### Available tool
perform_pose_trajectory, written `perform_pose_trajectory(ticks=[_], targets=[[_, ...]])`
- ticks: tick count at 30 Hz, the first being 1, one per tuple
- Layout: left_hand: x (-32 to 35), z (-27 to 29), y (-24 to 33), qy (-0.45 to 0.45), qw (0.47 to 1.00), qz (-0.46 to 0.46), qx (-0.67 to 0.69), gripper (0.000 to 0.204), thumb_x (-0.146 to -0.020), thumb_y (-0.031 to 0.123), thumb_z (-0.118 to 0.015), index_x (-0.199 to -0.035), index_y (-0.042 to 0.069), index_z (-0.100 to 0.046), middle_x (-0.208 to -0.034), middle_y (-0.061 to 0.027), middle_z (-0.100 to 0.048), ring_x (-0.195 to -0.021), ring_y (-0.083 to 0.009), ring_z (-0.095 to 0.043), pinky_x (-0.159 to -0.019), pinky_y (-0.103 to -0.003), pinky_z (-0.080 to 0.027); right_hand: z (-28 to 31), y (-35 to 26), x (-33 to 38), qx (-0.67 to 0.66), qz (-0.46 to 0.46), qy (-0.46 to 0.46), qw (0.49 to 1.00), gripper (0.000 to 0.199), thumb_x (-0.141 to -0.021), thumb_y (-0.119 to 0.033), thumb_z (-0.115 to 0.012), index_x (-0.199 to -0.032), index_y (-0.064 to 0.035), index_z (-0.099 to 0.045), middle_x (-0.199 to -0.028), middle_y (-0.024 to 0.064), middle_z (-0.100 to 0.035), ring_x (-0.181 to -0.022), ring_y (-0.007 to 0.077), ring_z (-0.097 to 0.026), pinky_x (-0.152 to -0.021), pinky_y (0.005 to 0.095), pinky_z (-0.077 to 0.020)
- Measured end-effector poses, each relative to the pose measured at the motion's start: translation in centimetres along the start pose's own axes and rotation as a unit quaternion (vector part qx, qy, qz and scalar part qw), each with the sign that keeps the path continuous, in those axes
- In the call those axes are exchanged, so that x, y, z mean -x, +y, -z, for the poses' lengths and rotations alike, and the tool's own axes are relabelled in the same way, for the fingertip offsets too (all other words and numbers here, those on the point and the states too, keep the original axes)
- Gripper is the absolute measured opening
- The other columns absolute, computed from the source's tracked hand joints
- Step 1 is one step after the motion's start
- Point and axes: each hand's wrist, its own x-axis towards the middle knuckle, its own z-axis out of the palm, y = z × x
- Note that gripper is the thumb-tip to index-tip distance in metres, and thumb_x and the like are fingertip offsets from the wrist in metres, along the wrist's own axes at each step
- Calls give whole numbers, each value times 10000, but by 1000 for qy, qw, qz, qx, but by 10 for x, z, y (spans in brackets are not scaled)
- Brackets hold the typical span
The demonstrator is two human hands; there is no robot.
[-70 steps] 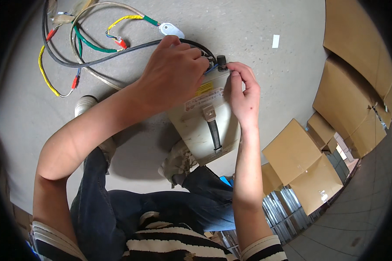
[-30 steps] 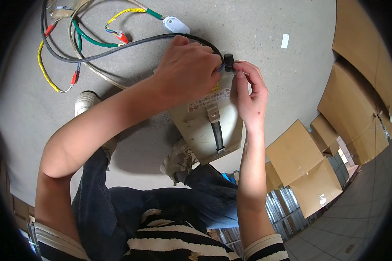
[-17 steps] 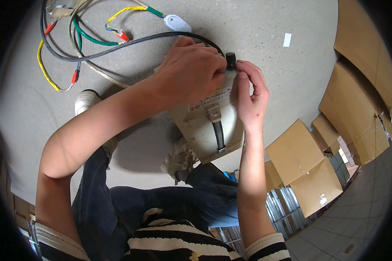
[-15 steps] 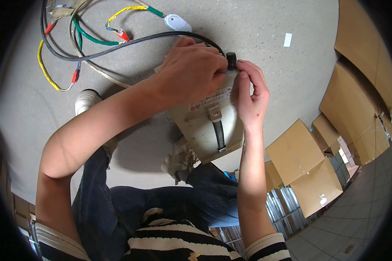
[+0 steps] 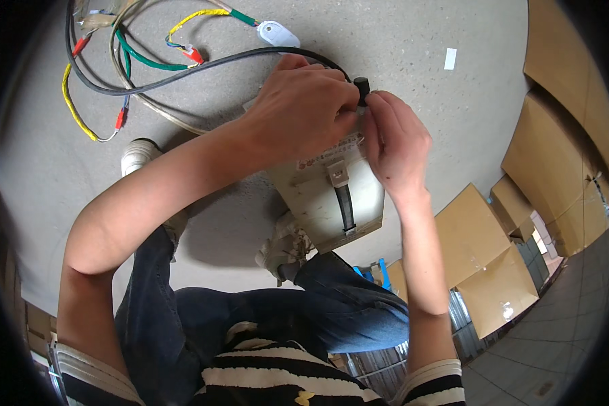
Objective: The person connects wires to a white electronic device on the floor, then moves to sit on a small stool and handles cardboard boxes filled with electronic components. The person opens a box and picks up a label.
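Note:
A pale metal box (image 5: 318, 203) with a black strap handle (image 5: 345, 208) and a printed label stands in front of me, tilted in view. At its far end sticks up a black knob (image 5: 361, 88). My left hand (image 5: 309, 101) bends over that end with fingers curled; whatever lies in them is hidden behind the hand. Just right of the knob, my right hand (image 5: 400, 139) has its fingers pressed together, tips at the box's edge by the knob's base. What they pinch is too small to make out. A black cable (image 5: 210, 65) runs to the box's far end, behind my left hand.
Coloured wires with red clips (image 5: 193, 55) and a pale oval plastic piece (image 5: 278, 34) lie on the grey floor (image 5: 399, 40) at the far left. Cardboard boxes (image 5: 479, 233) stand to the right. My shoes (image 5: 281, 254) are close by the metal box.
My right hand has rolled over, its fingers drawing together beside the knob, and its forearm has swung outward to the right. My left hand has barely moved.

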Motion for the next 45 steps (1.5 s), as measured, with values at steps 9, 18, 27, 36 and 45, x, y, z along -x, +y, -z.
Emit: perform_pose_trajectory(ticks=[9,18,27,36,45], targets=[[2,-2,-4,12,1000,-7,-8,117,-768,183,-541,-775,71,-573,-747,-47,-541,-760,-217,-525,-781,-360,-320,8,18,-4,-136,-19,-58,989,170,-742,-22,-547,-908,-17,-584,-924,111,-593,-823,250,-583,-713,310,-463],[3,-5,-4,35,999,-10,-9,99,-755,176,-559,-759,77,-559,-721,-41,-542,-718,-214,-530,-759,-340,-330,8,29,-5,-453,-261,-108,846,183,-861,-73,-474,-971,-7,-605,-977,61,-609,-912,119,-529,-833,237,-390],[3,-4,-2,27,1000,-7,-9,103,-756,175,-561,-744,74,-547,-712,-44,-534,-710,-210,-519,-768,-334,-326,8,27,-6,-277,-135,-84,948,144,-806,-49,-508,-914,-5,-594,-899,97,-608,-842,198,-577,-768,274,-429],[4,-4,-3,26,999,-10,-21,100,-762,177,-560,-755,78,-549,-726,-46,-530,-730,-209,-517,-771,-342,-320,12,23,-14,-220,-78,-96,968,127,-763,-29,-529,-874,-3,-584,-833,119,-591,-796,267,-571,-714,312,-440],[5,-3,-1,27,999,-7,-24,115,-768,192,-554,-775,77,-559,-748,-42,-533,-763,-209,-528,-810,-358,-312,18,34,-23,-299,-134,-165,930,136,-795,-56,-513,-876,12,-598,-886,108,-602,-815,201,-582,-734,275,-441]])
